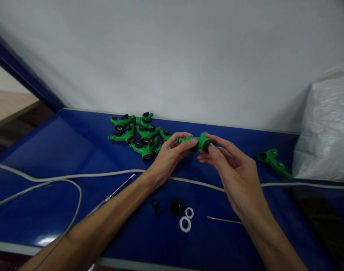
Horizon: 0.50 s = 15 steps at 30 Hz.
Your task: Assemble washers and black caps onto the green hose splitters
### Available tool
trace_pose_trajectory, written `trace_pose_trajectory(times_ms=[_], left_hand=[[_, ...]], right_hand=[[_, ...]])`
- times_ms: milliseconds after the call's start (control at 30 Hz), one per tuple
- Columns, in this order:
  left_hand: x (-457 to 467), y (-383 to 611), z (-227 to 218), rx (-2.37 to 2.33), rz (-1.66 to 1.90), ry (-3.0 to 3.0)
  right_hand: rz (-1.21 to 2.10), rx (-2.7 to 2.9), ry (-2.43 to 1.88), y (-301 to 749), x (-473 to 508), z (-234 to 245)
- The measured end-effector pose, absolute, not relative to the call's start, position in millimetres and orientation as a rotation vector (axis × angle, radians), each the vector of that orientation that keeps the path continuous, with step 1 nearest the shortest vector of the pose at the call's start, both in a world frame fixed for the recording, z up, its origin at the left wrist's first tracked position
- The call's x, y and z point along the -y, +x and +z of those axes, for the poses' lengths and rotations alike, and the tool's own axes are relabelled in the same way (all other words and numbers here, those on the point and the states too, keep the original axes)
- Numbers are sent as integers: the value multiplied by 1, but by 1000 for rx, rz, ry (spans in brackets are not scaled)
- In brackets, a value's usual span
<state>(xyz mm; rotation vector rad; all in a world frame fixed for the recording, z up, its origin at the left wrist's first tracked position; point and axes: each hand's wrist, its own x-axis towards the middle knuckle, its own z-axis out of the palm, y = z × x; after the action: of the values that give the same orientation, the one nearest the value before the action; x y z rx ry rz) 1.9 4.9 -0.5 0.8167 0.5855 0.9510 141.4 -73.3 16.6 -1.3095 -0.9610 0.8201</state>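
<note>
Both hands hold one green plastic hose connector (199, 141) above the blue table (61, 150). My left hand (168, 154) grips its narrow left end, fingers curled round it. My right hand (231, 169) pinches the black ring at its wider right end with thumb and fingertips. A pile of several matching green connectors with black rings (136, 134) lies just left of the hands, near the wall. Another single green connector (272, 160) lies to the right.
White rings (185, 220), small black rings (156, 207) and a black cap (176, 207) lie near the front edge. A metal tool (112, 195), a thin metal rod (224, 219), a white cable (76, 177) and a white plastic bag (325, 131) are also on the table.
</note>
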Motion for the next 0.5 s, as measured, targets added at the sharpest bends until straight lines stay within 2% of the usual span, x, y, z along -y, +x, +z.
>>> trace_pose_trajectory(times_ms=[500], left_hand=[[-7, -2, -4, -626, 829, 994]], right_hand=[[878, 1061, -1331, 143, 72, 24]])
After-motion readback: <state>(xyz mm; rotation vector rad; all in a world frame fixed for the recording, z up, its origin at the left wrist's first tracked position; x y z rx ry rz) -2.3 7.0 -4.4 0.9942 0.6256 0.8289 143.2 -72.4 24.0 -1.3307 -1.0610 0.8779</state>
